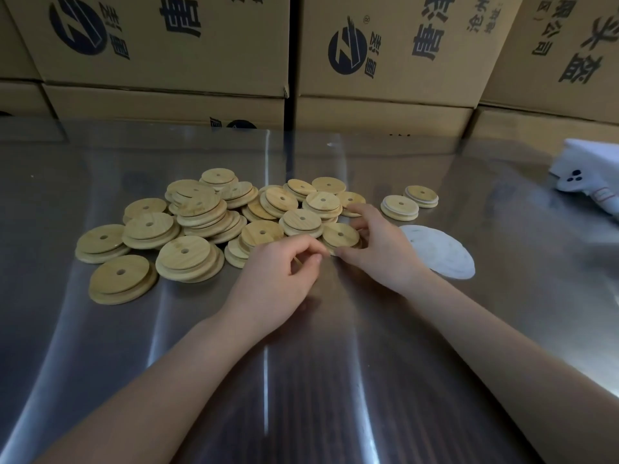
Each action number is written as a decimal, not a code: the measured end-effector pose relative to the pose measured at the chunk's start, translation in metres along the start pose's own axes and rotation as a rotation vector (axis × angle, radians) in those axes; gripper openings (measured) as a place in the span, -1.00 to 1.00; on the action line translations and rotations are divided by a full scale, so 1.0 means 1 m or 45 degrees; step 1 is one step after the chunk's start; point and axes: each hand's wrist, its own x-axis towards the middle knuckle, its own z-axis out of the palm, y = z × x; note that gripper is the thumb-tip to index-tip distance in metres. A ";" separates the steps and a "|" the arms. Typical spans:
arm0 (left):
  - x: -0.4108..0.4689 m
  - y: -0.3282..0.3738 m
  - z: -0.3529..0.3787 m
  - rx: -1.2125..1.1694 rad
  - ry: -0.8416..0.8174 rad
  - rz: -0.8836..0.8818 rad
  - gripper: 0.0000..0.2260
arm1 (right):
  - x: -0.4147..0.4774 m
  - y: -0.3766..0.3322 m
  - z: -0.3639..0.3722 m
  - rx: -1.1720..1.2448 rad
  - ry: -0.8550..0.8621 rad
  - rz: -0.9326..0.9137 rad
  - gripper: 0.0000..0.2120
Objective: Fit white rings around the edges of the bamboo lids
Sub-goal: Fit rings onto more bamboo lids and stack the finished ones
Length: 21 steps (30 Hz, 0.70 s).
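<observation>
Eyeballing the lid (340,233) being worked first: it was a flat bamboo disc w/ a small hole in the middle, sitting at the near right corner of the pile (187,222). The right hand (378,251) held it by the rim, fingers curled over the far side and thumb on the near edge. The left hand (281,279) was narrow, fingers curled in, thumb and forefinger pinching right at the lid's near edge. What it pinched was prob the white ring (330,252), but that bit was so thin and half hidden by fingertips that I couldn't swear to it.

Handling-wise, imo the lid would be light, stiff, smooth-ish wood and not fragile. So gripping it by the rim w/ the face left free made sense. The ring looked soft and stretchy. I'd pinch a short bit, seat it against the edge, then walk it round. It could pop off the opposite side if pulled too hard.

Just right of the pile, two finished lids (400,207) w/ white bands sat side by side. A flat white disc (442,256) lay beside the right wrist. Everything was on a shiny metal table (100,346). Cardboard boxes (167,45) were stacked behind it, and a white object (586,175) sat far right.
</observation>
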 end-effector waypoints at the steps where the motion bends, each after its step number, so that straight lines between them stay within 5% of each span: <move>1: 0.000 0.000 0.000 -0.009 0.001 -0.007 -0.84 | 0.001 0.001 -0.001 0.008 0.006 0.011 -0.32; 10: 0.003 0.002 0.001 -0.386 0.079 -0.242 -0.85 | -0.005 -0.002 -0.017 -0.039 0.178 -0.083 -0.41; 15: 0.004 0.010 0.000 -0.880 0.117 -0.430 -0.82 | -0.019 -0.020 -0.011 0.068 0.201 -0.381 -0.41; 21: 0.005 0.011 0.000 -1.054 0.087 -0.416 -0.84 | -0.028 -0.030 -0.006 0.009 0.154 -0.609 -0.37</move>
